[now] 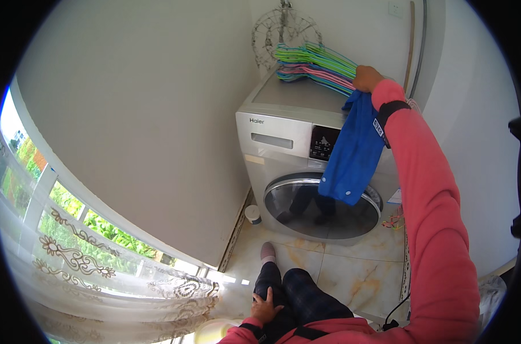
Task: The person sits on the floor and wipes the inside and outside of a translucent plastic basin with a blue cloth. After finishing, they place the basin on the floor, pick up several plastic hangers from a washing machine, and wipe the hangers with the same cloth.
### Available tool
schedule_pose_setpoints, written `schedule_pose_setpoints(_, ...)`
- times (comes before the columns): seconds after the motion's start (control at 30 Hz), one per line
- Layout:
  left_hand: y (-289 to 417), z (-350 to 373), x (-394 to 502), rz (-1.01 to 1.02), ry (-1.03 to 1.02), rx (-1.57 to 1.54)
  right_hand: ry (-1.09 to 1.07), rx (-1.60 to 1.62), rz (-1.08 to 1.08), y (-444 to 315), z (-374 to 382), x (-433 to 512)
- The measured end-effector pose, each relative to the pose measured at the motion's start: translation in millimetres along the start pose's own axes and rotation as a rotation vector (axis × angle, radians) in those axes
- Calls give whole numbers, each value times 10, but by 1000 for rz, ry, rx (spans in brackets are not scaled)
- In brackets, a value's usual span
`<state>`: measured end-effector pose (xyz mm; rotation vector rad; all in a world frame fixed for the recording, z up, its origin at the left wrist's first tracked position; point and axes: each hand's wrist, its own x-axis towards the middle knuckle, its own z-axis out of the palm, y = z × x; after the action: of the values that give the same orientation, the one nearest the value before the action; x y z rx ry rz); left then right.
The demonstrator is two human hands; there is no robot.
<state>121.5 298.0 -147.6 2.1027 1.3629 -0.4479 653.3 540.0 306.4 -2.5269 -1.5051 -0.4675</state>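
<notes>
My right hand [367, 79] is closed at the right end of a pile of clothes hangers [316, 64], green, pink and blue, on top of a silver front-loading washing machine [273, 129]. A blue cloth garment [357, 150] with small light buttons or snaps hangs below that hand, over the control panel and part of the round door [303, 206]. Whether the fingers also grip a hanger cannot be told. My left hand [265, 307] rests on my thigh in dark trousers, fingers spread, with nothing in it.
A round wire rack [286, 36] stands against the wall behind the machine. A small white tub [252, 214] is on the marble-look floor at the machine's left foot. Sheer embroidered curtains [127, 296] hang by the window at left. A pale basin [213, 331] sits beside my left arm.
</notes>
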Motion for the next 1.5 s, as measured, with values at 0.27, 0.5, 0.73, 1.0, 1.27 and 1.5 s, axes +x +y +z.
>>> schedule_pose_setpoints(0.27, 29, 68, 15, 0, 9, 3, 176, -31, 80, 3, 49, -238)
schedule_pose_setpoints(0.5, -3, 201, 55, 13, 88, 55, 281, -99, 36, 32, -34, -372)
schedule_pose_setpoints(0.73, -33, 233, 51, 28, 110, 36, 362, -81, 85, 167, -118, -486)
schedule_pose_setpoints(1.0, 8, 189, 56, 24, 111, 59, 483, -87, 90, 209, -444, -727)
schedule_pose_setpoints(1.27, 71, 165, 42, -2, 93, 45, 474, -105, 7, 322, -646, -1153)
schedule_pose_setpoints(1.5, 66, 157, 45, -4, 93, 10, 342, -78, -38, 289, -436, -1438)
